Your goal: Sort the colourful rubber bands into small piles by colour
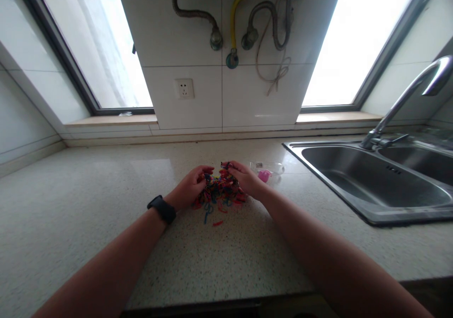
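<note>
A loose heap of small colourful bands [223, 190], mostly red with some blue, yellow and dark ones, lies on the counter between my hands. They look like hair ties, though single pieces are too small to make out well. My left hand [189, 186], with a black band on its wrist, is closed on some of them at the heap's left side. My right hand [246, 178] pinches a few dark and red ones at the upper right. Right beside it, a clear plastic container [276, 168] lies on its side with something pink [264, 175] at it.
The speckled counter [106, 223] runs up to the tiled wall. On the right is a steel sink [361, 176] with a tall faucet [406, 96]. A socket [184, 88] and hanging hoses [233, 20] are on the wall between two windows.
</note>
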{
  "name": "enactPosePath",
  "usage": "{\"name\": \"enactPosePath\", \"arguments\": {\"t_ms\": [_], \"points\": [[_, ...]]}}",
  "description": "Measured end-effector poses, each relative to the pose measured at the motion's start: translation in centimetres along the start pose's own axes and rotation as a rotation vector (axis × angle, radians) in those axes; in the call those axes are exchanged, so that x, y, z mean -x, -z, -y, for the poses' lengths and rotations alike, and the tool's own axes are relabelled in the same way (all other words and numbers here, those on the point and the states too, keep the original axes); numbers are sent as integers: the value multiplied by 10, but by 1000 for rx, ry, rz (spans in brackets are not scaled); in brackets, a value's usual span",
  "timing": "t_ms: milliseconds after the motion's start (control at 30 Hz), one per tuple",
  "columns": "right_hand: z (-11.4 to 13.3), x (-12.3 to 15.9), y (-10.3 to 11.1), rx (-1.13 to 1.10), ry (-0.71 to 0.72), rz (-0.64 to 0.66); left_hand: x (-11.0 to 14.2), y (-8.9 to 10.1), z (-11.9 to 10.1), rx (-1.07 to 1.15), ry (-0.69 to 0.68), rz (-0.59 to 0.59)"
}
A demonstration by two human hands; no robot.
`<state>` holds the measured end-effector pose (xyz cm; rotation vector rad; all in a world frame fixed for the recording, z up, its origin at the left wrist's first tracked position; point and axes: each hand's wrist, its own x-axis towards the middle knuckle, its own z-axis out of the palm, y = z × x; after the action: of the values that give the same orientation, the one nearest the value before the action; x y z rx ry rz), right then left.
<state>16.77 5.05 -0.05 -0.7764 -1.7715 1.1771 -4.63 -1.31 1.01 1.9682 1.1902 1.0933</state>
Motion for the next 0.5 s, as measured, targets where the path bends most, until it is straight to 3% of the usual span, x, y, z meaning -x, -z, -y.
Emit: {"name": "enactPosePath", "arguments": {"t_ms": [500], "points": [[13,5,0,-220,-86,94,1,-1,-4,76,-27,48]]}}
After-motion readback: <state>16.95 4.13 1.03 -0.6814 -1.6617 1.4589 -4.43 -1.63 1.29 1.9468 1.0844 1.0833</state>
